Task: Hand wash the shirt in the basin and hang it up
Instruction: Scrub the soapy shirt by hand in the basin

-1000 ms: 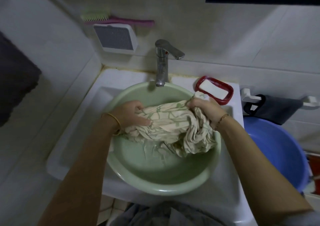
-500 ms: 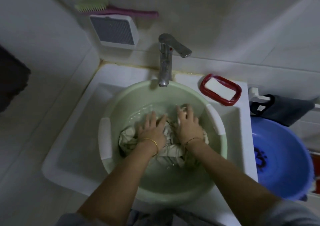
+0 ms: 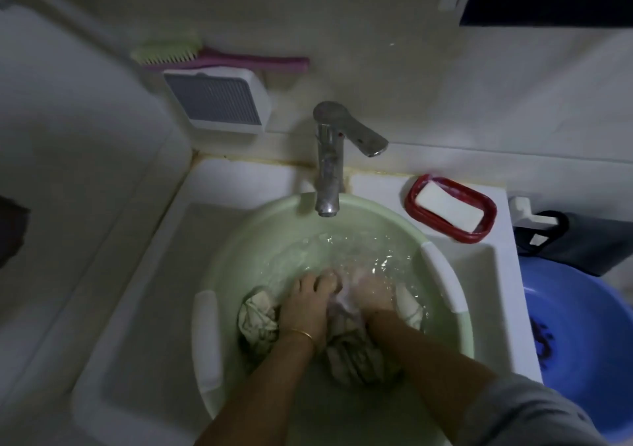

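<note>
Shirt [image 3: 258, 320] bunched, wet, in green basin [image 3: 274, 236], near side. Left hand [image 3: 306, 307]: fingers curled into fabric. Right hand [image 3: 373, 293] just beside it, blurred under water [image 3: 363, 250]; grip cannot tell. Risk: hard kneading slops water over rim into sink [image 3: 137, 308]; basin could shift.

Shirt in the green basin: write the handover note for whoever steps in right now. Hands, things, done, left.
Left hand: fingers curled into the shirt, gripping it.
Right hand: on the shirt under the water, blurred; grip unclear.
Things: the shirt is bunched and wet in the green basin, which sits in the sink below the tap; no stream shows. The soap lies in the red dish on the sink's right corner.
Done: shirt soaked, scrubbing under way.
Left: finish washing, wring it out, hang it up.
</note>
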The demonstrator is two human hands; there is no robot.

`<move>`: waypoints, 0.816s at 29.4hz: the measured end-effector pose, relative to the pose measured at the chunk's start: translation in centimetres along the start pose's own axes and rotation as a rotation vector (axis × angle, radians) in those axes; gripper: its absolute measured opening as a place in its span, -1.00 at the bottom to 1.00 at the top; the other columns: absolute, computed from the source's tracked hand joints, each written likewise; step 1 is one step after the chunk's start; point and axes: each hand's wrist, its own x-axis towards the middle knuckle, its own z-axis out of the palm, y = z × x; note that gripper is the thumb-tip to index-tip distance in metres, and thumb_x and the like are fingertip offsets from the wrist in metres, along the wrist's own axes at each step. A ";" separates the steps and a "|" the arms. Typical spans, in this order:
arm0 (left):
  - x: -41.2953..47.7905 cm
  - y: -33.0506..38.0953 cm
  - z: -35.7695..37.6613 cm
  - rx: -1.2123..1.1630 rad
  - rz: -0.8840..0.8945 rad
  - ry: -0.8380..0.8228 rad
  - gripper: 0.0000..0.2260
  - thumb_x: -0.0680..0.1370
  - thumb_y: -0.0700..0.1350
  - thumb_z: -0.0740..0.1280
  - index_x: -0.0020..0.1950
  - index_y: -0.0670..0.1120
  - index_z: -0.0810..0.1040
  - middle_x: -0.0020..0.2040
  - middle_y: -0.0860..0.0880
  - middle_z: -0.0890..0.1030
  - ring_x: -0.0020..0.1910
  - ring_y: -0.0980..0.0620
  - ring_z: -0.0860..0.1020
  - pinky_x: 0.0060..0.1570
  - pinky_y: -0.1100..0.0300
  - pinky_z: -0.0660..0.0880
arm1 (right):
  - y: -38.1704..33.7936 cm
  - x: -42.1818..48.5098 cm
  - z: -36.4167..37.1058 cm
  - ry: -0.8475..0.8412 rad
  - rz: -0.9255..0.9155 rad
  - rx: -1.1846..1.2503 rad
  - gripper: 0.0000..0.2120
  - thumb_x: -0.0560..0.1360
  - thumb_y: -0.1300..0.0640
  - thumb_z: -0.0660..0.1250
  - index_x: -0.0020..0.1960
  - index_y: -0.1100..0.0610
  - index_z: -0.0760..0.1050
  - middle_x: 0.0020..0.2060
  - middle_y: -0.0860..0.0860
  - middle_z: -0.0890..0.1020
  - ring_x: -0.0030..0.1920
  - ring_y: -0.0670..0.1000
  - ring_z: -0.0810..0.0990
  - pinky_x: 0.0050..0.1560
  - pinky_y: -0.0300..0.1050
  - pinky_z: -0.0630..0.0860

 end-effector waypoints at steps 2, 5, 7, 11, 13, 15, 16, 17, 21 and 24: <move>-0.1 0.9 -1.1 -0.132 -0.032 0.028 -0.71 0.63 -0.27 0.07 0.24 0.09 0.31 0.06 -0.26 0.37 0.08 0.29 0.53 -0.04 0.43 0.36 | -0.5 0.1 -1.2 0.074 0.140 0.379 -0.72 0.56 0.10 0.21 0.22 0.18 0.45 0.13 0.12 0.54 0.20 0.14 0.50 0.26 0.01 0.42; 0.4 -0.7 -1.0 -0.367 -0.129 0.281 -0.74 0.58 -0.13 0.13 0.02 0.26 0.43 0.21 -0.17 0.49 0.20 -0.11 0.50 0.11 0.18 0.41 | -1.4 -1.6 -2.0 0.215 0.156 0.952 -0.75 0.54 0.07 0.22 0.20 0.07 0.43 0.09 0.08 0.53 0.11 0.10 0.53 0.10 -0.04 0.49; 0.7 -2.2 1.2 -0.195 -0.166 0.279 -0.66 0.50 0.01 0.09 0.15 0.10 0.57 0.21 -0.15 0.51 0.09 -0.19 0.52 0.03 0.07 0.46 | -1.6 -2.8 -1.4 0.323 0.028 0.686 -0.58 0.51 -0.03 0.12 0.35 0.01 0.33 0.28 0.08 0.40 0.24 0.09 0.41 0.23 -0.04 0.39; 0.5 -2.0 2.7 0.081 -0.138 0.150 -0.48 0.44 0.07 0.14 0.39 -0.01 0.40 0.38 -0.18 0.43 0.19 -0.16 0.53 -0.08 0.02 0.53 | -0.8 -3.4 0.3 0.272 -0.174 -0.139 -0.35 0.56 0.01 0.12 0.54 -0.06 -0.16 0.53 0.07 -0.24 0.43 0.22 0.12 0.34 0.15 0.31; 0.9 -2.3 4.0 0.197 -0.064 0.073 -0.35 0.41 0.08 0.27 0.46 -0.13 0.27 0.44 -0.21 0.33 0.34 -0.19 0.43 0.10 -0.08 0.50 | 0.3 -2.4 1.9 0.150 -0.175 -0.231 -0.27 0.53 -0.10 0.11 0.54 -0.01 -0.24 0.52 0.08 -0.28 0.48 0.25 0.01 0.39 0.25 0.20; 1.1 -2.2 4.6 0.294 -0.066 0.004 -0.32 0.45 0.15 0.19 0.48 -0.19 0.25 0.47 -0.25 0.25 0.41 -0.22 0.33 0.27 -0.13 0.38 | 0.7 -1.7 2.4 0.020 -0.188 -0.334 -0.23 0.45 -0.25 0.08 0.55 -0.01 -0.10 0.54 0.11 -0.10 0.49 0.32 -0.01 0.37 0.39 0.13; 1.3 -2.2 4.9 0.271 -0.076 -0.015 -0.34 0.44 0.16 0.11 0.44 -0.20 0.33 0.44 -0.25 0.30 0.37 -0.22 0.38 0.27 -0.11 0.39 | 0.9 -1.1 2.7 -0.002 -0.196 -0.410 -0.25 0.40 -0.28 0.13 0.52 0.00 0.12 0.52 0.15 0.11 0.45 0.37 0.12 0.29 0.45 0.21; 1.4 -2.4 5.1 0.251 -0.076 -0.042 -0.36 0.43 0.15 0.06 0.38 -0.19 0.43 0.39 -0.24 0.38 0.30 -0.21 0.46 0.21 -0.10 0.44 | 0.8 -0.6 2.6 -0.036 -0.214 -0.492 -0.34 0.36 -0.25 0.21 0.39 0.02 0.39 0.40 0.17 0.37 0.35 0.38 0.31 0.19 0.44 0.35; 2.2 -2.6 4.3 0.179 -0.044 0.044 -0.61 0.43 -0.03 0.09 0.07 -0.10 0.62 0.03 -0.16 0.62 -0.05 -0.16 0.63 -0.14 0.04 0.58 | 0.0 -0.3 -0.2 0.066 -0.190 -0.452 -0.67 0.50 0.06 0.21 0.24 0.08 0.48 0.18 0.12 0.55 0.21 0.15 0.50 0.18 0.07 0.47; 2.0 -2.1 1.7 -0.024 -0.118 0.135 -0.76 0.53 -0.07 0.16 0.08 -0.07 0.55 0.03 -0.11 0.51 -0.04 -0.14 0.55 -0.15 0.08 0.47 | -0.1 -0.4 -1.9 0.118 -0.072 0.160 -0.79 0.50 0.10 0.29 0.11 0.15 0.48 0.04 0.11 0.56 0.07 0.08 0.55 0.07 -0.07 0.47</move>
